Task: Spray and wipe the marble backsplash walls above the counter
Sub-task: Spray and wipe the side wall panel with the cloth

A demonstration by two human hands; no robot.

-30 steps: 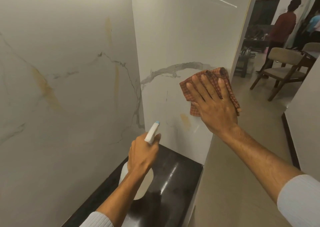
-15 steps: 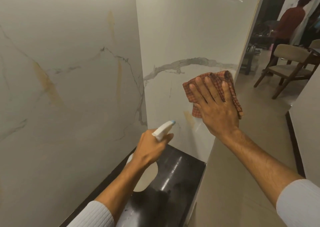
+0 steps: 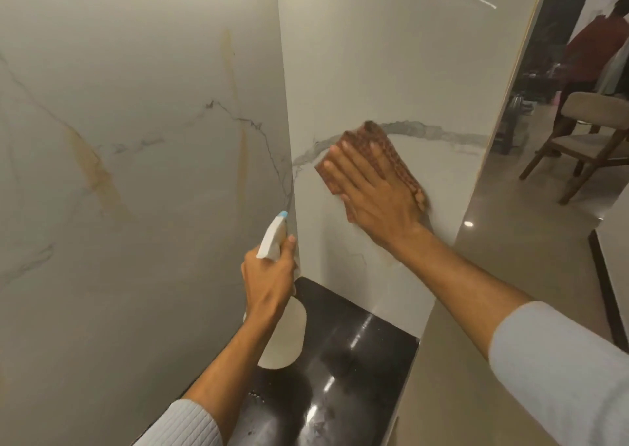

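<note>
left marble wall panel (image 3: 136,139), pale with grey veins and yellowish streaks, cannot tell if stain or veining. left hand (image 3: 269,275) is clenched round the neck of a white plastic spray bottle (image 3: 272,243) with a blue nozzle tip, held low over the near glossy black counter (image 3: 357,360), nozzle just beside the corner where the walls meet. far marble wall panel (image 3: 391,71), white with one grey vein, has the red-brown checked cloth (image 3: 384,146) flat on it, right of the corner. right hand (image 3: 374,190) has straight fingers and presses the cloth to the wall, not gripping it. risks: the cloth is only pinned, so easing pressure mid-stroke could drop it; the nozzle could knock the marble; runoff could drip onto the counter. far right, well apart: wooden chair (image 3: 585,129), person in a red top (image 3: 592,54).
</note>
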